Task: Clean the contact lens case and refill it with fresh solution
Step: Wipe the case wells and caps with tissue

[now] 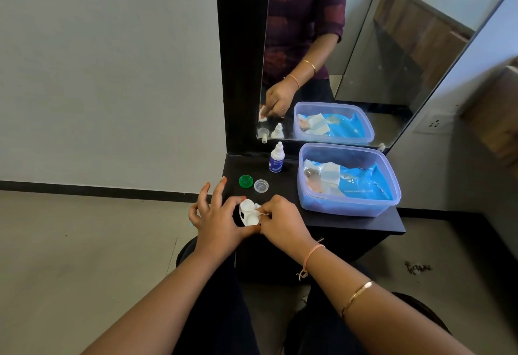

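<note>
Both hands are together over the front left corner of the counter (pixel 388 223), working on one item.

The left hand (pixel 215 216) grips the white lens case (pixel 246 213) between thumb and forefinger. Its other fingers are spread and raised, clear of the case. The case is held tilted, with both round wells facing up and uncovered.

The right hand (pixel 280 221) is just beside the left, fingers curled. It pinches a small white wad (pixel 258 209) against the upper well of the case. Whether the wad is tissue or cotton cannot be told.

Beyond the hands, two loose caps lie flat on the counter, close together but apart: a green cap (pixel 245 181) to the left and a clear cap (pixel 261 186) to the right. Further beyond them a small white solution bottle (pixel 276 160) with a blue label stands upright, its pointed tip uncovered.

To the right of the right hand, well apart from it, sits an open plastic box (pixel 347 210) of clear bluish plastic. A blue packet (pixel 364 186) lies inside it.

A mirror (pixel 364 46) stands behind the counter, past the bottle and the box.

The right forearm carries a thin pink band (pixel 314 253) at the wrist and a gold bangle (pixel 357 294) nearer the elbow.
</note>
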